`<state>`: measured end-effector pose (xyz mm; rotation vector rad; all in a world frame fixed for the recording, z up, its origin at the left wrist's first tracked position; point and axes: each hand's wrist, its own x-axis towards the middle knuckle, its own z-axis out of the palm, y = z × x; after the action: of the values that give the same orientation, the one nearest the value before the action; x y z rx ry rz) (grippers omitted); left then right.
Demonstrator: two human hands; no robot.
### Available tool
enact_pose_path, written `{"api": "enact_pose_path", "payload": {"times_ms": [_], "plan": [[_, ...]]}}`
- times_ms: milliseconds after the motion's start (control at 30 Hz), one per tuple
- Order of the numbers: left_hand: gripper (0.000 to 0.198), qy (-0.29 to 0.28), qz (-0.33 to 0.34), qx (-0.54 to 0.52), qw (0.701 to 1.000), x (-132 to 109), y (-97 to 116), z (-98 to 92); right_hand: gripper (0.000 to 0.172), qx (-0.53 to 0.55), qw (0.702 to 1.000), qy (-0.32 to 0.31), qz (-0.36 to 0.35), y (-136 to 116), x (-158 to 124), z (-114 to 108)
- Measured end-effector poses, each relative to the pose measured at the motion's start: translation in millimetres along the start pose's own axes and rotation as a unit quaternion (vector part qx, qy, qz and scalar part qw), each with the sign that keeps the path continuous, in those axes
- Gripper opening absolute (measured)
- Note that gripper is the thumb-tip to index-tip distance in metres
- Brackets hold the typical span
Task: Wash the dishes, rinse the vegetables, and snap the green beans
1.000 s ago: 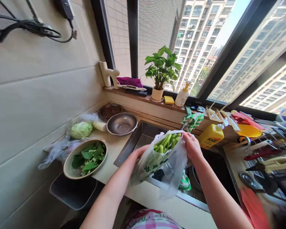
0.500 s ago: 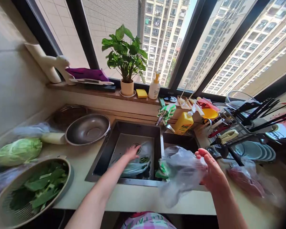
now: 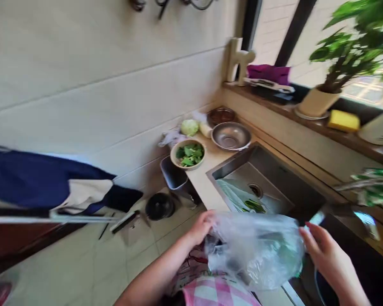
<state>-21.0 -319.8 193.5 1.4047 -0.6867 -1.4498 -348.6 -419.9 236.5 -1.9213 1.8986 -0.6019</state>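
Observation:
A crumpled clear plastic bag (image 3: 255, 250) is stretched between my two hands in front of the sink. My left hand (image 3: 203, 229) is closed on its left edge. My right hand (image 3: 327, 255) pinches its right side, thumb and fingers near a greenish part of the bag. Something green shows faintly through the film; I cannot make out what it is. Behind the bag, in the steel sink (image 3: 276, 187), lies a thin pale-green plastic bag (image 3: 234, 191) with green vegetable pieces (image 3: 254, 206) on it.
Left of the sink stand a metal bowl (image 3: 231, 137), a colander (image 3: 176, 158) of leafy greens and a cabbage (image 3: 189, 127). A grey bin (image 3: 175, 178) and a black basin (image 3: 160, 207) stand below. A potted plant (image 3: 319, 102) and sponge (image 3: 344, 120) are on the sill.
The view has swung left toward the wall and floor. My left hand has come out of the sink and now grips the plastic bag, which my right hand also holds.

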Motion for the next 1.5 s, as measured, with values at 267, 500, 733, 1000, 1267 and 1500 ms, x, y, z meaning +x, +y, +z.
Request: {"api": "enact_pose_path", "payload": {"times_ms": [267,500,733,1000,1267,1500], "plan": [[0.045,0.184,-0.069,0.009,0.981,-121,12,-118.6,0.033,0.27,0.826,-0.357,-0.343,-171,-88,109],[0.049,0.163,-0.034,-0.1,0.981,-118,49,-209.0,0.016,0.242,0.81,-0.42,-0.33,-249,-112,206],[0.036,0.106,0.127,0.046,0.985,-32,155,-323.9,0.016,0.52,0.827,-0.21,-0.039,-302,-83,239],[0.022,0.048,0.24,0.287,0.926,107,153,-377.2,0.02,0.294,0.955,-0.037,0.014,-334,-70,319],[0.031,-0.001,0.03,0.371,0.928,174,92,-388.6,0.044,0.094,0.993,-0.007,-0.075,-388,-60,345],[0.052,-0.176,0.027,0.374,0.91,203,163,-443.5,0.022,0.17,0.98,-0.101,0.031,-362,-43,394]]}}
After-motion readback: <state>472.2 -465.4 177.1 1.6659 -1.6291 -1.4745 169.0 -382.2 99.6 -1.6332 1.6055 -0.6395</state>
